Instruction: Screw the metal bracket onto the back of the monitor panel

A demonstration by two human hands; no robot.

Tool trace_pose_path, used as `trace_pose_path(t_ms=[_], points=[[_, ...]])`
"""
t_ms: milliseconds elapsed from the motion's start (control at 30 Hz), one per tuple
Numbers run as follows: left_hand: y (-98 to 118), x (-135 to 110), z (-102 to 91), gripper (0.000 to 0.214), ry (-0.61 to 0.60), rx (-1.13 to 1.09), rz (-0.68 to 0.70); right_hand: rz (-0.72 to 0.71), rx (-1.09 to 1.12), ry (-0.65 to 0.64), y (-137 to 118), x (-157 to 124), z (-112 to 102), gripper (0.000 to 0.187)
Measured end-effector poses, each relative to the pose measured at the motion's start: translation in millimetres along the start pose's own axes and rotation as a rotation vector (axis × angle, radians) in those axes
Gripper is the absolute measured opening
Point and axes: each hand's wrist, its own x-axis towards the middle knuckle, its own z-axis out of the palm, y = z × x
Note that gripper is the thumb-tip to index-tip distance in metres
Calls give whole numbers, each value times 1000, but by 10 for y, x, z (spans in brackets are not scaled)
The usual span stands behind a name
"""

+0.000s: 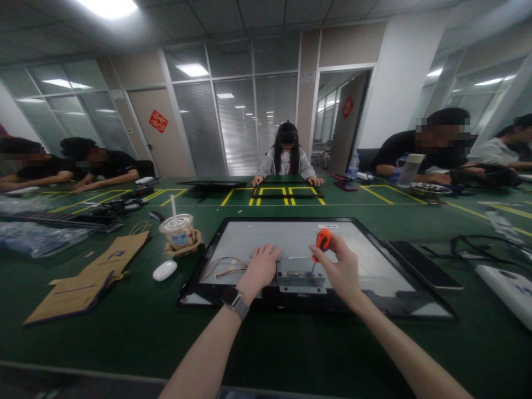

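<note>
A flat display panel (241, 235) with a black frame and pale back lies on the table in front of me. Near its front edge sits a metal bracket (301, 281) with a small circuit board and connectors in it. My right hand (343, 266) grips an orange and black screwdriver (322, 240), held nearly upright with its shaft reaching down into the bracket's right part; the tip is too small to make out. Fingers stretched out, my left hand (262, 267) rests flat on the panel, against the bracket's left end. Thin coloured wires (224, 265) lie left of that hand.
Left of the panel are a white mouse (165, 270), a lidded drink cup (178, 230) with a straw and a brown paper bag (93, 277). A black phone-like slab (424, 263) and a white power strip (505, 291) lie right. Several people sit around the table.
</note>
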Motion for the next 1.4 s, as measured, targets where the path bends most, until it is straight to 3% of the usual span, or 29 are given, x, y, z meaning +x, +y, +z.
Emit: trace_pose_path(t_ms=[1400], points=[[2, 3, 7, 54, -2, 27, 7, -48, -16, 4, 1, -1, 4, 26]])
